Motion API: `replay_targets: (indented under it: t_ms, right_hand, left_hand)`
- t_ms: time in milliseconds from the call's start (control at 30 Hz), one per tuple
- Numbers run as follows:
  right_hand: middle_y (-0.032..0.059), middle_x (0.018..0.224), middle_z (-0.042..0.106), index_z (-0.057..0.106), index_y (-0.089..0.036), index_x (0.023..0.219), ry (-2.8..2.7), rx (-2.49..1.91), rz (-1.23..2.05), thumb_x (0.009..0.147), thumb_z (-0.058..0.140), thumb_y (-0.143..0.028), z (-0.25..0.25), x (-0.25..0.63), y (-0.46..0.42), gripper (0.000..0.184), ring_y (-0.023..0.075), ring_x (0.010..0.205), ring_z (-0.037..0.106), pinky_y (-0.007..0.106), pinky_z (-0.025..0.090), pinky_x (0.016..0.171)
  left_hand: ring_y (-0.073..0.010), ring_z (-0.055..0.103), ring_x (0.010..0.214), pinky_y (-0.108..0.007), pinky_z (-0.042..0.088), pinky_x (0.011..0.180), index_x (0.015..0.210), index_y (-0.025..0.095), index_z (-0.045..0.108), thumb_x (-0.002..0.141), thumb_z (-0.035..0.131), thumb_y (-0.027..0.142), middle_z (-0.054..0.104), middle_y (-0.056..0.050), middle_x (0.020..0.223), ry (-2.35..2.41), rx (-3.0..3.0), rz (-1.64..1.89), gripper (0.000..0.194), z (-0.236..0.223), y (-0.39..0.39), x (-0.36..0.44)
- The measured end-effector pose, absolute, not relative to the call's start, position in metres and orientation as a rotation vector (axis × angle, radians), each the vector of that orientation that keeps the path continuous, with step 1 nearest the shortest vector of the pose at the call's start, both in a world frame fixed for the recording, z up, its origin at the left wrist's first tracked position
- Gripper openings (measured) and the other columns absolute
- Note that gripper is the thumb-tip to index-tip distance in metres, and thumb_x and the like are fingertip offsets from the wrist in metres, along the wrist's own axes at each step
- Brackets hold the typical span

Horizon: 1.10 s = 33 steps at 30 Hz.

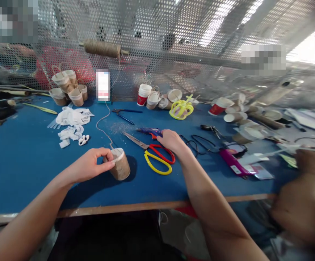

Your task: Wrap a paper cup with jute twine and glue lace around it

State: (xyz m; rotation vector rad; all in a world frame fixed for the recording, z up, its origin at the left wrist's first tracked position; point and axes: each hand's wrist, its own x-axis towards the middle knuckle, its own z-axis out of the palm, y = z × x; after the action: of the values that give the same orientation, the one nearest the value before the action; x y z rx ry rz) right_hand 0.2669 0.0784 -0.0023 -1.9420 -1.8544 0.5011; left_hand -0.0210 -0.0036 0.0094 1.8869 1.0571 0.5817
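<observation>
With thumb and fingers closed on its rim, my left hand point(99, 164) holds a small paper cup point(121, 167) wrapped in brown twine, tilted a little over the blue table. A loose strand of twine point(101, 119) runs from the cup's rim back across the table. My right hand point(172, 140) is wrapped round the rear of a blue glue gun point(149, 131) with a red trigger, its nozzle pointing left. Just below that hand lie scissors point(159, 159) with one red and one yellow handle, their blades apart.
Behind stand wrapped cups with handles point(65, 87), a phone point(103, 86), blue pliers point(126, 113) and a yellow woven basket point(181, 108). A twine roll point(101, 49) hangs on the mesh. White scraps point(73, 116) lie left; a purple box point(233, 163) and another person's arm point(301, 203) are right.
</observation>
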Motion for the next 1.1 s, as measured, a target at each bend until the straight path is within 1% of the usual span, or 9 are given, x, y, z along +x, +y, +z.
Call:
replay_targets:
  t_ms: [100,200,267,300,400,567,667,900,1100]
  right_hand:
    - [0.0070,0.113,0.057,0.055,-0.018,0.111,-1.843,-1.987,0.566,0.089,0.050,-0.030,-0.015,0.278,0.088,0.026,0.0165,0.092,0.059,0.036,0.050,0.078]
    - [0.0072,0.086,0.064,0.063,-0.014,0.089,-1.795,-1.950,0.613,0.080,0.061,-0.025,-0.014,0.279,0.088,0.015,0.0177,0.074,0.061,0.034,0.051,0.067]
    - [0.0039,0.063,0.061,0.063,-0.015,0.074,-1.731,-1.898,0.634,0.070,0.066,-0.017,-0.007,0.278,0.083,0.006,0.0178,0.059,0.059,0.033,0.048,0.057]
    - [0.0022,0.058,0.059,0.062,-0.016,0.073,-1.692,-1.866,0.647,0.067,0.065,-0.015,-0.002,0.276,0.078,0.007,0.0175,0.055,0.058,0.032,0.047,0.054]
    - [-0.0003,0.061,0.059,0.058,-0.017,0.081,-1.591,-1.746,0.746,0.068,0.060,-0.020,0.015,0.266,0.060,0.014,0.0144,0.053,0.056,0.029,0.046,0.052]
    - [-0.0026,0.051,0.053,0.054,-0.017,0.065,-1.591,-1.503,1.124,0.068,0.063,-0.034,0.033,0.236,0.027,0.019,0.0097,0.046,0.050,0.024,0.043,0.047]
    - [-0.0041,0.051,0.052,0.060,-0.015,0.077,-1.616,-1.335,1.259,0.069,0.062,-0.033,0.033,0.220,0.013,0.020,0.0084,0.044,0.047,0.023,0.041,0.044]
    - [-0.0054,0.042,0.048,0.054,-0.020,0.062,-1.765,-1.466,0.976,0.071,0.060,-0.032,0.020,0.210,-0.004,0.016,0.0101,0.037,0.043,0.024,0.038,0.038]
    - [-0.0014,0.049,0.052,0.051,-0.023,0.059,-1.899,-1.425,0.774,0.070,0.057,-0.030,0.013,0.211,-0.007,0.014,0.0148,0.046,0.049,0.029,0.042,0.045]
  left_hand:
    - [-0.0136,0.049,0.067,-0.028,0.037,0.067,0.066,0.018,0.052,0.079,0.052,0.029,0.054,0.002,0.069,1.065,1.854,0.612,0.018,0.008,-0.002,-0.020]
    - [-0.0131,0.048,0.065,-0.027,0.037,0.065,0.066,0.017,0.053,0.078,0.053,0.029,0.053,0.002,0.067,1.077,1.755,0.735,0.017,0.003,0.000,-0.018]
    - [-0.0131,0.048,0.066,-0.027,0.037,0.065,0.067,0.017,0.053,0.078,0.054,0.029,0.054,0.001,0.068,1.068,1.684,0.834,0.016,-0.002,0.001,-0.015]
    - [-0.0131,0.048,0.067,-0.027,0.037,0.066,0.067,0.017,0.053,0.077,0.055,0.029,0.054,0.001,0.068,1.060,1.655,0.876,0.016,-0.004,0.002,-0.014]
    - [-0.0133,0.048,0.068,-0.027,0.038,0.067,0.068,0.017,0.053,0.077,0.056,0.030,0.054,0.000,0.070,1.063,1.594,0.958,0.016,-0.012,0.004,-0.011]
    - [-0.0136,0.049,0.069,-0.027,0.037,0.069,0.068,0.016,0.053,0.077,0.056,0.029,0.054,0.000,0.070,1.135,1.564,1.009,0.016,-0.019,0.006,-0.007]
    - [-0.0134,0.048,0.067,-0.027,0.037,0.067,0.066,0.016,0.053,0.076,0.056,0.030,0.053,0.001,0.068,1.144,1.550,1.034,0.017,-0.020,0.007,-0.007]
    - [-0.0129,0.050,0.067,-0.026,0.039,0.066,0.067,0.016,0.054,0.075,0.058,0.029,0.054,0.001,0.067,1.142,1.483,1.076,0.016,-0.023,0.008,-0.007]
    - [-0.0122,0.053,0.066,-0.026,0.040,0.066,0.069,0.016,0.055,0.076,0.058,0.028,0.057,0.001,0.068,1.133,1.437,1.069,0.015,-0.022,0.007,-0.006]
